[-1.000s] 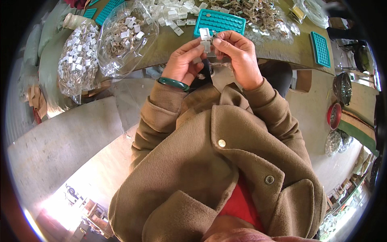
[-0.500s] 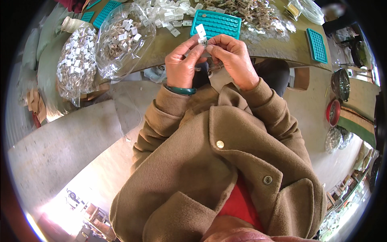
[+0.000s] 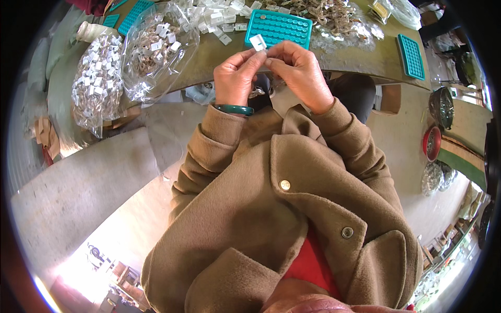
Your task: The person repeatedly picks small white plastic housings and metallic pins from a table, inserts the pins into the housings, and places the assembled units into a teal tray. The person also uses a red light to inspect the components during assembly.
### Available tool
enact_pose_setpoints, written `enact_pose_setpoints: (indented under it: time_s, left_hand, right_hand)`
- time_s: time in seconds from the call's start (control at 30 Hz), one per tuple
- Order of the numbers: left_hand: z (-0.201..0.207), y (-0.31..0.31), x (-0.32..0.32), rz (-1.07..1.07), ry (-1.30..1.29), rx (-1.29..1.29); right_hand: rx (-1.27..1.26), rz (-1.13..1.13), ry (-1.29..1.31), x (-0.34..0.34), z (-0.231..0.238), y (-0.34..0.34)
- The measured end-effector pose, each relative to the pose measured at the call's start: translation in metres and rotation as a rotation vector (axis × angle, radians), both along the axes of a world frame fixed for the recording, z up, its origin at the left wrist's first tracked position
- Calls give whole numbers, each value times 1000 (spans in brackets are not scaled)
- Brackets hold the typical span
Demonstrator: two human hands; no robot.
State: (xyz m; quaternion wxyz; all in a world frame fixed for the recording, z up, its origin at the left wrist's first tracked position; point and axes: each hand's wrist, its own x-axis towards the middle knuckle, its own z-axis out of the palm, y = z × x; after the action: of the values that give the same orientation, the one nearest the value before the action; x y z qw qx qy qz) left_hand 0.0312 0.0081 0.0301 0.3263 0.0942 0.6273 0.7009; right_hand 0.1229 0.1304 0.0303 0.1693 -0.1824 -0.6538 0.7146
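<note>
Both hands pinching a small white tag at the counter edge, just in front of the teal tray.

Chg vs 1 s ago: hands have come up and fwd, off the lap toward the tray [image 3: 278,27]; tag [image 3: 257,41] now sits right at the tray's near edge, tilted, looks mid-fit, not placed yet imo. L hand [image 3: 237,75]: thumb + index closed on the tag's lower corner, other fingers curled loose; green bangle [image 3: 233,109] on that wrist. R hand [image 3: 301,73]: fingertips together, meeting the L ones just under the tag, seem to grip a small clear piece w/ it; can't tell exactly what, too small. Counter [image 3: 365,60] also carries a clear bag [image 3: 156,49] of more tags to the left, a loose pile of tags behind the tray, 2nd teal tray [image 3: 411,56] far right.
</note>
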Motion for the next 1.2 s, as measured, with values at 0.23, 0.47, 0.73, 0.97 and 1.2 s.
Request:
enact_pose_setpoints:
  time_s: [0.23, 0.47, 0.73, 0.97, 1.2]
  left_hand:
    - [7, -2, -3, 58, -62, 8]
    - [12, -7, -16, 6, -547, 192]
    - [2, -13, -24, -14, -899, 399]
    - [-5, -10, -33, 9, -818, 309]
    - [-4, -5, -34, 32, -425, 59]
  right_hand:
    - [199, -31, 102, 4, 2, 5]
    - [299, -99, 162, 3, -1, 0]
    - [258, -138, 156, -1, -8, -5]
    - [631, -171, 54, 0, -9, 14]
    - [832, -176, -33, -22, 2, 55]
